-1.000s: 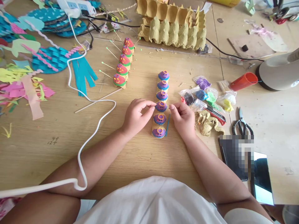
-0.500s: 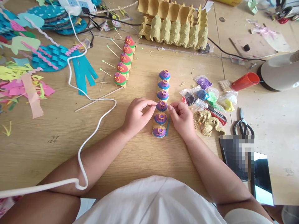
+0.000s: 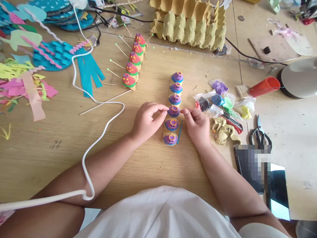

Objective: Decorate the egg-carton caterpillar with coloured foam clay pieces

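Note:
A strip of egg-carton cups [image 3: 176,88], covered in purple clay with blue rims, orange rings and small faces, runs away from me. My left hand [image 3: 150,120] is at the left side of one middle cup [image 3: 173,111], index finger and thumb bent together by its edge. On the opposite side, my right hand [image 3: 197,124] is closed, thumb against index finger, close to the same cup. Whatever either fingertip pinches is too small to make out. Beside the nearest cups lies a thin blue strip [image 3: 180,132].
Further left stands a red-and-green egg-carton caterpillar [image 3: 132,68] with green-tipped sticks. Bagged clay [image 3: 218,99], a box cutter [image 3: 232,123], carton scraps [image 3: 224,130] and scissors [image 3: 260,134] lie right. A white cable [image 3: 106,124] crosses my left arm. Egg cartons [image 3: 190,29] stand behind.
The view has shifted slightly, so most things sit a little further right. My right hand has drawn slightly away from the cup; the left keeps its pinch beside it.

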`<state>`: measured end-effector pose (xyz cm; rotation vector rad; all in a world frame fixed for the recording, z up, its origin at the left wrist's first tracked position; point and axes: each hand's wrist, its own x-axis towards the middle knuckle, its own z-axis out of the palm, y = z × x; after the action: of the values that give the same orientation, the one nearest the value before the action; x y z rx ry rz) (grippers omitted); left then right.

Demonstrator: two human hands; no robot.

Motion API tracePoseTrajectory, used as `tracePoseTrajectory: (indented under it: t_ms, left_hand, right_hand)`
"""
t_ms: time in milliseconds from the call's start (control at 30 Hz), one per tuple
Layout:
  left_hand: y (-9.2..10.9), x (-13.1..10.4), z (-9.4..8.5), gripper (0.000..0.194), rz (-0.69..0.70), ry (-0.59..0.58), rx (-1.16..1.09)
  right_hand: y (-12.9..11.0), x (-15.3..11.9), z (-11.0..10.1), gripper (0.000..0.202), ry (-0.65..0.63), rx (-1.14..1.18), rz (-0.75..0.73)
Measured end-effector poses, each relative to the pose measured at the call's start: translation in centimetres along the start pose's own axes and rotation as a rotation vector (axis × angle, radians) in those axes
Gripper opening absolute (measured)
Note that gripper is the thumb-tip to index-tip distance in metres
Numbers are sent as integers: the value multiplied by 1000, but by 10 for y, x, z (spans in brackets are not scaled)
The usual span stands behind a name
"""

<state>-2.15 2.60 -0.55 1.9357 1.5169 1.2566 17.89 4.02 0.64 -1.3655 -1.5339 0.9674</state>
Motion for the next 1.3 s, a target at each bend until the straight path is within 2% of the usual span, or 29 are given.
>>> tracePoseTrajectory:
  t_ms: [167, 333, 833, 1300]
  left_hand:
    - [0, 0, 0, 12, -1, 3, -4]
    - [0, 0, -1, 12, 3, 2, -4]
    - [-1, 0, 0, 12, 18, 7, -13]
    - [-2, 0, 1, 12, 41, 11, -24]
  right_hand:
    - [1, 0, 2, 29, 2, 103, 51]
    - [0, -1, 4, 15, 3, 74, 21]
    - [4, -1, 2, 8, 13, -113, -91]
    - [10, -1, 2, 8, -12, -222, -130]
